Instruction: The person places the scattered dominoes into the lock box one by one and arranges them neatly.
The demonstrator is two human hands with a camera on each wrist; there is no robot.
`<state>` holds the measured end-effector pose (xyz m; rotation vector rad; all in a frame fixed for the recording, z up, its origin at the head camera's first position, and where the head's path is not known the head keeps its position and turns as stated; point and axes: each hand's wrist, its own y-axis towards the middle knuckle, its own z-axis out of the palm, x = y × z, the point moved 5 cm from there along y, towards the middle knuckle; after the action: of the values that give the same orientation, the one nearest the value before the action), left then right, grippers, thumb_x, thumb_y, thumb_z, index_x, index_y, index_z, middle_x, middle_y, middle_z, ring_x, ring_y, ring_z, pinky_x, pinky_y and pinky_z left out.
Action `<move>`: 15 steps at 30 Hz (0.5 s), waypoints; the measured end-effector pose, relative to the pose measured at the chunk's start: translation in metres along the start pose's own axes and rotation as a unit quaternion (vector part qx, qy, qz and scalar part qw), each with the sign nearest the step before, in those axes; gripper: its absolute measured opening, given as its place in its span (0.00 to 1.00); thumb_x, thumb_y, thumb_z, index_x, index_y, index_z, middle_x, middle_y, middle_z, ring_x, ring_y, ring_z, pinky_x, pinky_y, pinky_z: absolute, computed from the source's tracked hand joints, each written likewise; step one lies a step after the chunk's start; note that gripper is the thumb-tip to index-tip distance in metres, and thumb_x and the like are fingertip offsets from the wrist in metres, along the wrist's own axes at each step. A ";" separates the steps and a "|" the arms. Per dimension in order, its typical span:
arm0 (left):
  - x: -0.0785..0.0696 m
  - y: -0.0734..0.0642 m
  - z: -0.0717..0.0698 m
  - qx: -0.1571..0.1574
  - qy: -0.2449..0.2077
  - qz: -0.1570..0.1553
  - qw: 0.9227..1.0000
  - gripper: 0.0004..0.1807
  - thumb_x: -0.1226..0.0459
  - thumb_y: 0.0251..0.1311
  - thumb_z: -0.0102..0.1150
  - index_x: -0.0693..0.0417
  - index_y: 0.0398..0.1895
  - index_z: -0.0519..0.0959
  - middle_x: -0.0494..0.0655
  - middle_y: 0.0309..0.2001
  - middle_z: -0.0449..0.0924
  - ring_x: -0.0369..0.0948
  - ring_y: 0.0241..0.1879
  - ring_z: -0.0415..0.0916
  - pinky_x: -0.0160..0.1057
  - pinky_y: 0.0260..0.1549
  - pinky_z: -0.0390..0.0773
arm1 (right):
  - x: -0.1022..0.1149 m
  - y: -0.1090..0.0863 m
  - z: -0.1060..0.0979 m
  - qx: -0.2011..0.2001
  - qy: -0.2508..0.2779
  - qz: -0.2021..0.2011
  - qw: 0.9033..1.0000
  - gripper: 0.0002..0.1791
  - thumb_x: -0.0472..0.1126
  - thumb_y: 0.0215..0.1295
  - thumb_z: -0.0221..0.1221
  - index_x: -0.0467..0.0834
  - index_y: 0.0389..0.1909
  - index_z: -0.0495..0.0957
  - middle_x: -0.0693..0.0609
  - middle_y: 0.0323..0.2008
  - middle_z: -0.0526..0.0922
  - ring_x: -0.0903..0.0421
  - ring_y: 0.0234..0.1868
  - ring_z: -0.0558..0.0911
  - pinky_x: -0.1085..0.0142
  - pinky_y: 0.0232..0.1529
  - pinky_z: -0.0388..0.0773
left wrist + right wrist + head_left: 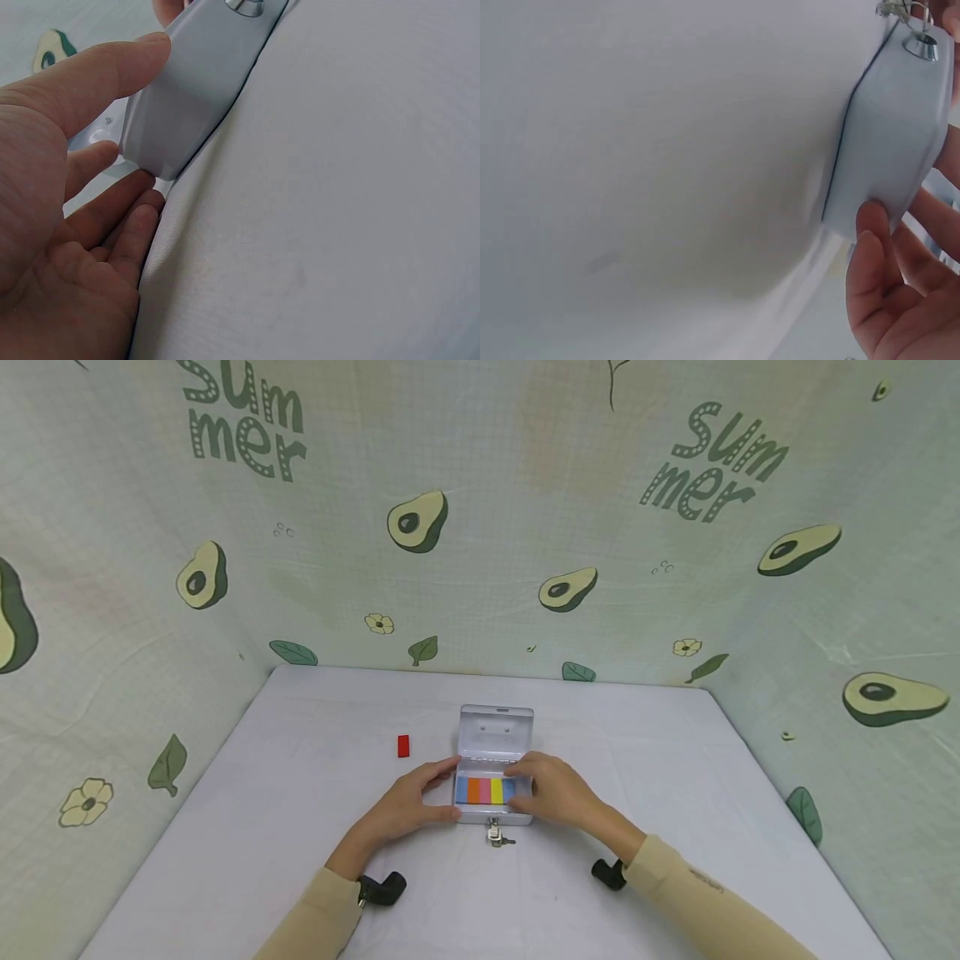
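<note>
A pale metal cash box [497, 817] stands on the white table with its lid [496, 732] raised at the back. Keys [497, 836] hang from the lock on its front. Inside lies a strip of sticky index tabs [485, 791] in blue, orange, pink and yellow. My left hand [411, 797] grips the box's left end, thumb at the front corner and fingers towards the back. Over the right wall reaches my right hand [558, 789], its thumb and forefinger about the tabs' right end. In the right wrist view, its curled lower fingers [871, 259] touch the box's outer side.
A small red block [403, 746] lies on the table [330, 727] behind the left hand. Black wrist mounts [383, 888] stick out by both cuffs. Printed cloth [480, 635] with avocados hangs around the table's back and sides.
</note>
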<state>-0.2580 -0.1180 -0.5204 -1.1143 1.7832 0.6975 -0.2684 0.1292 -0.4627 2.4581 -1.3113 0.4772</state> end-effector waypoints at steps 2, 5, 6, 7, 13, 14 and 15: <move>0.000 0.000 0.000 0.000 0.001 0.000 1.000 0.48 0.49 0.60 0.78 0.41 0.82 0.65 0.46 0.79 0.67 0.51 0.77 0.66 0.55 0.76 0.67 | -0.002 -0.002 -0.003 -0.004 0.012 0.001 1.000 0.24 0.42 0.58 0.79 0.43 0.56 0.88 0.51 0.47 0.87 0.60 0.32 0.77 0.70 0.33 0.79; 0.000 0.001 0.000 -0.002 0.002 0.001 1.000 0.49 0.49 0.59 0.78 0.42 0.82 0.65 0.46 0.79 0.67 0.51 0.77 0.66 0.55 0.76 0.67 | -0.005 -0.005 -0.007 -0.008 0.032 0.006 0.999 0.25 0.42 0.59 0.78 0.43 0.57 0.87 0.51 0.49 0.86 0.62 0.32 0.77 0.72 0.32 0.79; 0.000 0.001 0.001 -0.002 0.003 0.001 1.000 0.49 0.49 0.59 0.78 0.42 0.82 0.65 0.46 0.79 0.67 0.51 0.77 0.66 0.55 0.76 0.67 | -0.006 -0.007 -0.008 -0.010 0.038 0.008 0.999 0.25 0.41 0.60 0.78 0.43 0.58 0.87 0.50 0.49 0.86 0.62 0.33 0.77 0.72 0.33 0.79; 0.000 0.001 0.001 -0.003 0.005 0.000 1.000 0.49 0.49 0.59 0.78 0.42 0.82 0.65 0.46 0.79 0.67 0.51 0.77 0.66 0.54 0.76 0.67 | -0.006 -0.008 -0.010 -0.012 0.046 0.008 0.999 0.25 0.41 0.60 0.77 0.42 0.58 0.86 0.49 0.50 0.86 0.61 0.33 0.78 0.71 0.33 0.79; 0.000 0.000 0.002 -0.006 0.009 -0.003 1.000 0.49 0.48 0.60 0.78 0.41 0.82 0.65 0.46 0.79 0.67 0.51 0.77 0.66 0.55 0.75 0.68 | -0.015 -0.016 -0.019 -0.024 0.102 0.017 0.994 0.26 0.39 0.63 0.75 0.42 0.62 0.83 0.44 0.58 0.83 0.54 0.40 0.83 0.69 0.37 0.84; 0.000 0.000 0.002 -0.006 0.008 -0.002 1.000 0.49 0.48 0.60 0.78 0.41 0.82 0.65 0.46 0.79 0.67 0.51 0.77 0.66 0.55 0.75 0.68 | -0.017 -0.018 -0.020 -0.027 0.110 0.020 0.993 0.27 0.39 0.64 0.75 0.42 0.63 0.83 0.45 0.59 0.82 0.53 0.42 0.84 0.68 0.39 0.85; 0.000 0.000 0.002 -0.006 0.008 -0.001 1.000 0.49 0.49 0.60 0.78 0.41 0.82 0.65 0.46 0.79 0.67 0.51 0.77 0.66 0.55 0.75 0.68 | -0.020 -0.020 -0.021 -0.030 0.115 0.024 0.993 0.27 0.40 0.65 0.74 0.43 0.64 0.82 0.46 0.60 0.82 0.52 0.44 0.84 0.67 0.41 0.86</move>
<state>-0.2575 -0.1164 -0.5211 -1.1325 1.7929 0.6995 -0.2654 0.1633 -0.4544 2.2489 -1.2721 0.6986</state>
